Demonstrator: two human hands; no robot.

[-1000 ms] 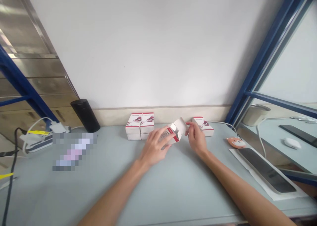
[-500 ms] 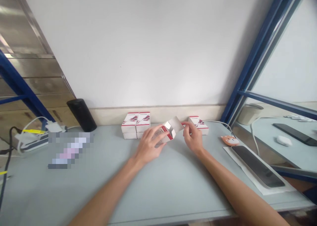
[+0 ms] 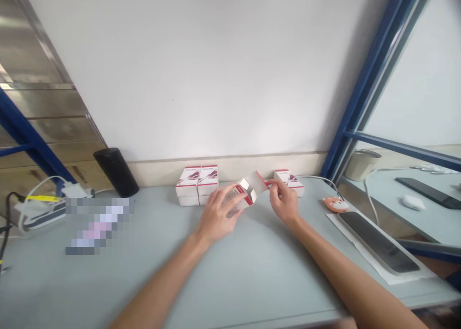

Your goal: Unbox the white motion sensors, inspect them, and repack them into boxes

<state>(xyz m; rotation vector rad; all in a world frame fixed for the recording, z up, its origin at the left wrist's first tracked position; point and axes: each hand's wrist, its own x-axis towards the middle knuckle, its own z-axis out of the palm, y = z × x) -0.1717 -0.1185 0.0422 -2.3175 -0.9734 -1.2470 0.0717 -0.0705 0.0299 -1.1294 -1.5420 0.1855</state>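
Carton [image 3: 249,194] white, red-edged; desk [image 3: 234,281] pale blue-grey.

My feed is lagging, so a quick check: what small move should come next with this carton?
Probably fold the open flap down over the carton's mouth: the right hand pinches that flap, and the left hand steadies the white-and-red carton, whose end stands open.

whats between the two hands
The head view shows an open white carton between them, the left hand gripping it, the right hand pinching its flap.
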